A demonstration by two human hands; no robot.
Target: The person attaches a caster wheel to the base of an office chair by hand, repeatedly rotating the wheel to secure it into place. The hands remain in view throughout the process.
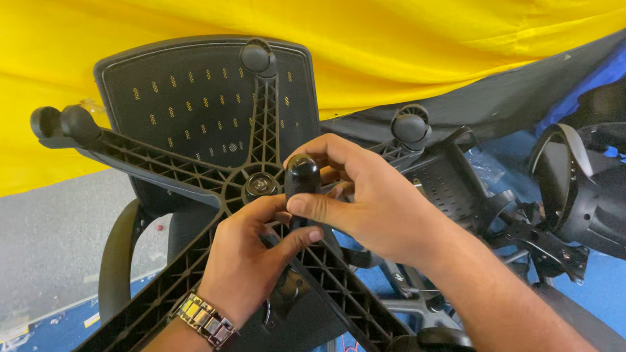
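Head view: nearest, the left hand point(244, 260), a metal watch point(206, 321) on its wrist, rests on the black star-shaped chair base point(188, 175), its fingers curled against a spoke and the thumb touching the right hand's thumb. Just above, the right hand point(357, 198) has its fingers clamped on a black caster wheel point(302, 175), held upright beside the base's centre hub point(259, 185). Beyond the hub, other casters point(256, 57) sit at the spoke ends, over the mesh chair back point(191, 99). To the right lie more black chair parts point(576, 192) on the blue floor point(611, 290). Farthest back hangs a yellow cloth point(401, 33).
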